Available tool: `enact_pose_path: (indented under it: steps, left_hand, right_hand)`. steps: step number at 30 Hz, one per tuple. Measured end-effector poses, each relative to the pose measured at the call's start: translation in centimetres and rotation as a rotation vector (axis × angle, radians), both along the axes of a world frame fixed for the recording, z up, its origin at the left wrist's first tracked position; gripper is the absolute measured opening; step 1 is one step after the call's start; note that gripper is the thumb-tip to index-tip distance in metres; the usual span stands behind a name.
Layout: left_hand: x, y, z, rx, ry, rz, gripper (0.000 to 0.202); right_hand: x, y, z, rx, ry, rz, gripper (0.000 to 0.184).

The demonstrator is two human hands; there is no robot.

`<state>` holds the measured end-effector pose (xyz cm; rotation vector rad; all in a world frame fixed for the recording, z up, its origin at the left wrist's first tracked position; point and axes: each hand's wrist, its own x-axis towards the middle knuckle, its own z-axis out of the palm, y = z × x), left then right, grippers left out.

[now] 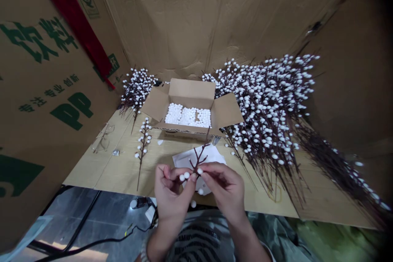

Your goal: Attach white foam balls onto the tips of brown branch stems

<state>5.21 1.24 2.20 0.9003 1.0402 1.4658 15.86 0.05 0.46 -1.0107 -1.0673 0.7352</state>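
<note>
Between both hands, near the table's front edge, is a dark brown artificial berry branch [199, 156] with bare twigs pointing up and away. My left hand [173, 190] pinches its stem with thumb and forefinger; two white balls show beside that thumb. My right hand [225, 184] is closed at the same spot, its fingertips on a white ball [200, 171] against the branch. More white balls [200, 191] hang lower on the stem. Under the hands lies a white sheet of paper [216, 153]. Beyond it stands an open cardboard box [192, 86] holding many loose white balls [188, 115].
A single berry branch [143, 143] lies left of the hands, near a pair of glasses [105, 135]. Bundles of white-berried branches lie at the back left [138, 86] and right [264, 102]. Dark stems [325, 155] lie far right. Tall cardboard walls [166, 20] enclose the table.
</note>
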Motion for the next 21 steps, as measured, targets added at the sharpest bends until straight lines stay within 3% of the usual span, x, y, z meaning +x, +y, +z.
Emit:
enact_pose_path:
  steps: [10, 21]
  left_hand:
    - [-0.13, 0.02, -0.70, 0.039, -0.010, -0.046, 0.046]
    - [0.15, 0.09, -0.32, 0.023, -0.015, -0.030, 0.045]
  right_hand:
    - [0.40, 0.09, 0.16, 0.040, -0.037, 0.012, 0.023]
    - [0.21, 0.11, 0.06, 0.064, -0.054, -0.009, 0.022]
